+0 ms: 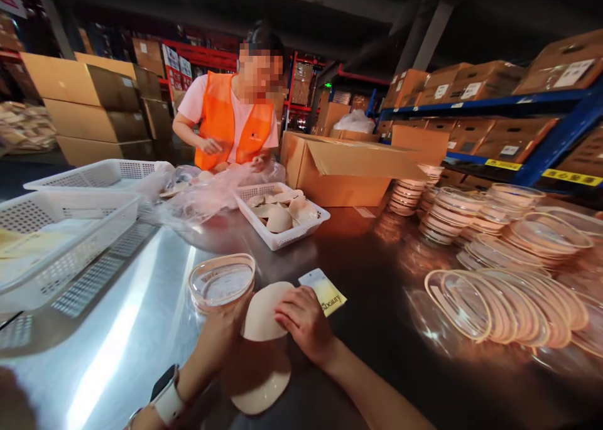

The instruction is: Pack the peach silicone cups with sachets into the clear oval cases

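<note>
A beige, rounded bra pad [264, 314] is held up between my two hands just above the metal table. My left hand [225, 326] is closed on its left edge, with its fingers partly hidden. On the right edge, the bent fingers of my right hand [305, 322] press against the pad. Below it lies a second beige shape, like another pad [261, 389]. A clear oval case [221, 279] with a pale rim stands just beyond my left hand. Behind my right hand rests a white and yellow printed card [326, 293].
A white basket [315, 224] of beige pads stands ahead. More white baskets [113, 211] are at left, beside crumpled clear plastic [207, 204]. Several clear oval cases [499, 307] are stacked at right. A person in an orange vest [217, 113] works across the table near an open carton [339, 185].
</note>
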{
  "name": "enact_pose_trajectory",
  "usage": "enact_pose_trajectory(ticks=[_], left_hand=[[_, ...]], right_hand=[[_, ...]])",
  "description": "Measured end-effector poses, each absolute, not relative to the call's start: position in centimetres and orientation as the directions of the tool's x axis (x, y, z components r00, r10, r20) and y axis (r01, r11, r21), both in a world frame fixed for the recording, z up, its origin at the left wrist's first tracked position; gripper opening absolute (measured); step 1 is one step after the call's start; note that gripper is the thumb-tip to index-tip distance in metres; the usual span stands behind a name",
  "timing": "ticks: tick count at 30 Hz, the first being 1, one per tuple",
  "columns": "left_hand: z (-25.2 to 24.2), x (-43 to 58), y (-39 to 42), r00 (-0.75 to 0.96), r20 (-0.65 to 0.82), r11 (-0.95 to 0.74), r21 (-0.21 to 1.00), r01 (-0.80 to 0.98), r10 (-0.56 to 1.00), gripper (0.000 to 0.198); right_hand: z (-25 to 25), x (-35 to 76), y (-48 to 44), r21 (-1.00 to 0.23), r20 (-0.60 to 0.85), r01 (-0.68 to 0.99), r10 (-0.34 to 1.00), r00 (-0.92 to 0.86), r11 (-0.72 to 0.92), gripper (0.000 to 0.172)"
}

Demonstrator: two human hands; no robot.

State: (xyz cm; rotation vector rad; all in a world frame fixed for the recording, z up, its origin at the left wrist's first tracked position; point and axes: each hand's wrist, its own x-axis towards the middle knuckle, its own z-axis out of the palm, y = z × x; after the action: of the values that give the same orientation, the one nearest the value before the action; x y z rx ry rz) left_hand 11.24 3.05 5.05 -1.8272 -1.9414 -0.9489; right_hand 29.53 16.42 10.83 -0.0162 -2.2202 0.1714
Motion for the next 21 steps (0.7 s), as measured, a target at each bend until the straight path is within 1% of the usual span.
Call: enact_pose_trajectory(ticks=[3, 6, 9, 12, 16, 18, 19, 20, 21], left_hand=[[4.5, 11.26, 2.92, -0.144, 0.634, -0.009, 0.231, 0.973, 0.76, 0.069], [4.24, 11.17, 2.78, -0.155, 0.588, -0.008, 0.264, 0.964, 0.794, 0.064], [4.14, 11.01, 2.77, -0.157, 0.57, -0.018, 0.289, 0.957, 0.806, 0.066], [4.15, 10.94, 2.87, -0.163, 0.567, -0.022, 0.305, 0.952, 0.807, 0.067], [4.21, 11.03, 2.93, -0.219, 0.528, -0.005, 0.391, 0.921, 0.82, 0.066], [4.25, 11.08, 2.91, -0.245, 0.505, 0.002, 0.434, 0.901, 0.828, 0.065], [4.31, 11.1, 2.89, -0.252, 0.496, 0.004, 0.447, 0.895, 0.831, 0.065], [4.41, 11.13, 2.87, -0.258, 0.487, 0.008, 0.458, 0.889, 0.835, 0.065], [4.59, 11.17, 2.84, -0.262, 0.482, 0.012, 0.461, 0.887, 0.836, 0.065]], right_hand=[[10.77, 29.54, 15.88, -0.048, 0.773, -0.024, 0.021, -0.634, 0.999, 0.016], [10.76, 29.45, 15.64, -0.001, 0.778, 0.017, 0.012, -0.628, 1.0, 0.024], [10.91, 29.32, 15.6, 0.006, 0.795, 0.038, 0.019, -0.606, 0.999, 0.029], [11.08, 29.21, 15.69, 0.001, 0.816, 0.037, 0.02, -0.577, 0.999, 0.03], [10.94, 29.23, 15.92, -0.002, 0.818, 0.026, 0.016, -0.576, 1.0, 0.029], [10.76, 29.33, 15.98, -0.039, 0.818, 0.016, 0.041, -0.574, 0.999, 0.028], [10.69, 29.39, 15.99, -0.091, 0.818, 0.01, 0.08, -0.57, 0.996, 0.027], [10.66, 29.46, 16.0, -0.177, 0.811, 0.001, 0.147, -0.566, 0.984, 0.026], [10.66, 29.51, 16.02, -0.296, 0.793, -0.013, 0.238, -0.561, 0.955, 0.025]])
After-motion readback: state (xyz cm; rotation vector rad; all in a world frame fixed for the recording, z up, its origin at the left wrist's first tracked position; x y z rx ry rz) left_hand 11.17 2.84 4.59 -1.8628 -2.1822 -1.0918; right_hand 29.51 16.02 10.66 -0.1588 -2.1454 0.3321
